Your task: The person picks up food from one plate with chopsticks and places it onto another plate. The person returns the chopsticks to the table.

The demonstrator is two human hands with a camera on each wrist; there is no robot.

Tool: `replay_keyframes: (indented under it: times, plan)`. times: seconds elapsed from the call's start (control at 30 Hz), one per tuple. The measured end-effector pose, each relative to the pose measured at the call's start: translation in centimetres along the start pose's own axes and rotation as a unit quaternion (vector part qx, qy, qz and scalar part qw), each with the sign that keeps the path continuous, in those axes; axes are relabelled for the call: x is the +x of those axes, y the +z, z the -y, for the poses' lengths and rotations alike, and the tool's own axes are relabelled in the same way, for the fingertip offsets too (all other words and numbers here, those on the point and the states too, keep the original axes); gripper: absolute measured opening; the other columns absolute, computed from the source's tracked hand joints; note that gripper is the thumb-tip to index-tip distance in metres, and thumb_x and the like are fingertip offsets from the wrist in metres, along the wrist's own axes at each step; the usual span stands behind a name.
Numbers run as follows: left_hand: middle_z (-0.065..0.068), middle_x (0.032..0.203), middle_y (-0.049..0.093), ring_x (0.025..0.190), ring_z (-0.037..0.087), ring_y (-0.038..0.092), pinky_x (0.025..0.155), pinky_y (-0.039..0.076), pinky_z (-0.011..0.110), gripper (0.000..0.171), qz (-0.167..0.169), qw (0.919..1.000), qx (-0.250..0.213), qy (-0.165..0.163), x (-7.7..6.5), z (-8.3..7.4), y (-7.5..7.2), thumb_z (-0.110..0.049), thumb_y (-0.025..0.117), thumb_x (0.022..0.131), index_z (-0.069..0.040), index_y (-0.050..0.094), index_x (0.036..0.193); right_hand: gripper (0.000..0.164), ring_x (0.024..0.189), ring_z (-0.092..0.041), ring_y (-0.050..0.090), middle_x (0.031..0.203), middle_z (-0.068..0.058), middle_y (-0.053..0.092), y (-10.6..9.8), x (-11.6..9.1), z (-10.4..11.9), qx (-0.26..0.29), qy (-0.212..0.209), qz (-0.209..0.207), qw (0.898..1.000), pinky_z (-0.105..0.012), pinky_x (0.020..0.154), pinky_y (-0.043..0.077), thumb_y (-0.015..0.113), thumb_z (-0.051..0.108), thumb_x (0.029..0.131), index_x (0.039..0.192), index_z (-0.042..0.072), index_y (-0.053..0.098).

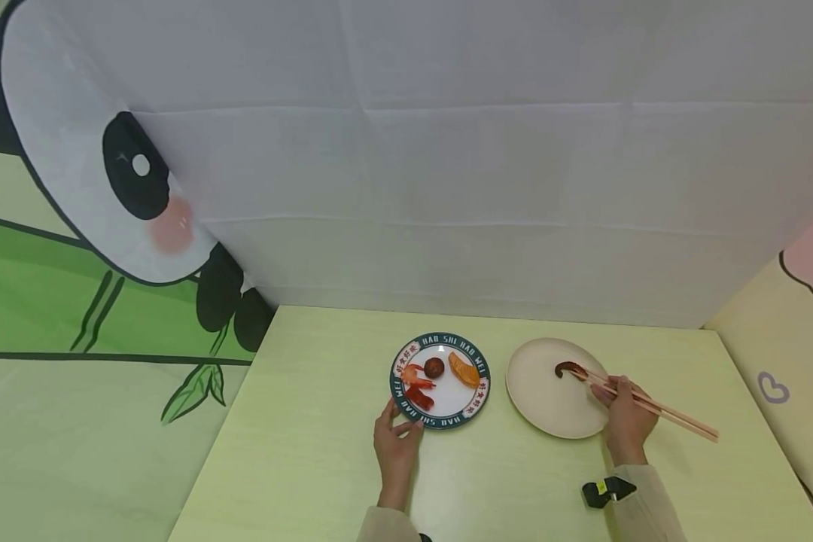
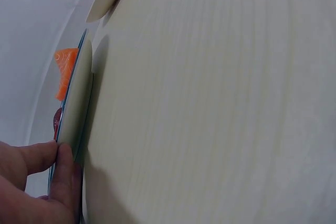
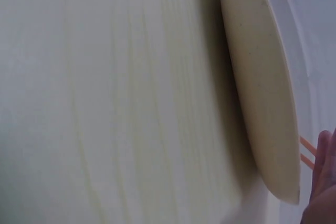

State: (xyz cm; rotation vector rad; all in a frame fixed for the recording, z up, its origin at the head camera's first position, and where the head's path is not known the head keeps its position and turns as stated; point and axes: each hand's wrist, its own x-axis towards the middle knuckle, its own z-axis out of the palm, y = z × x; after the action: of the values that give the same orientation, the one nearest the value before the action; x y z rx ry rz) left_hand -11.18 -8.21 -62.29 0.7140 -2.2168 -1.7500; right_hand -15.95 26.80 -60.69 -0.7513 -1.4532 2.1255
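My left hand (image 1: 398,452) pinches the near-left rim of a small plate (image 1: 478,361) with a dark teal patterned border. On it lie an orange salmon-like slice (image 1: 464,370), a brown ball (image 1: 433,367), a shrimp-like piece (image 1: 415,376) and a red piece (image 1: 420,397). The left wrist view shows thumb and finger at the rim, and the salmon-like slice (image 2: 65,72) standing above it. In my right hand (image 1: 628,425) is a pair of wooden chopsticks (image 1: 680,418). Their tips hold a dark curled tentacle-like piece (image 1: 565,368) over a larger cream plate (image 1: 549,410).
Both plates are on a pale yellow-green table (image 1: 312,452), the cream one to the right. A white cloth wall (image 1: 481,165) rises behind the table's far edge. A black device (image 1: 608,491) sits at the right sleeve. In the right wrist view, the cream plate's side (image 3: 262,87) stands close to the fingers.
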Motion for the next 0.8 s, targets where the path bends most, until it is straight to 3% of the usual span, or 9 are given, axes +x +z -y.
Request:
replay_keyframes:
  times: [0.1,0.33,0.8]
  plan:
    - [0.02,0.125,0.059,0.094,0.026,0.07,0.078,0.061,0.03,0.068,0.001,1.0,0.002,-0.007,-0.03,-0.01,0.0,0.006,0.077,0.085,0.005,0.054,0.149,0.029,0.063,-0.009,0.076,0.079,0.001,0.077,-0.07,-0.01,0.18,0.001,0.003,0.0,1.0,-0.021,0.067,0.06,0.053,0.01,0.11,0.095,0.005,0.077]
    - [0.021,0.125,0.059,0.095,0.027,0.07,0.077,0.06,0.028,0.068,0.002,1.0,-0.001,-0.007,-0.06,0.0,-0.04,0.006,0.077,0.085,0.006,0.053,0.149,0.028,0.064,-0.01,0.076,0.078,-0.001,0.076,-0.2,0.02,0.53,0.011,0.012,-0.001,1.0,-0.022,0.066,0.061,0.053,0.012,0.11,0.098,-0.001,0.076]
    - [0.021,0.125,0.059,0.094,0.026,0.07,0.074,0.056,0.02,0.068,0.002,1.0,-0.005,-0.006,-0.07,0.05,-0.09,0.006,0.077,0.085,0.006,0.053,0.149,0.028,0.066,-0.011,0.077,0.083,-0.001,0.077,-0.47,-0.28,0.98,0.04,0.012,-0.008,0.999,-0.023,0.066,0.061,0.055,0.009,0.109,0.092,0.007,0.078]
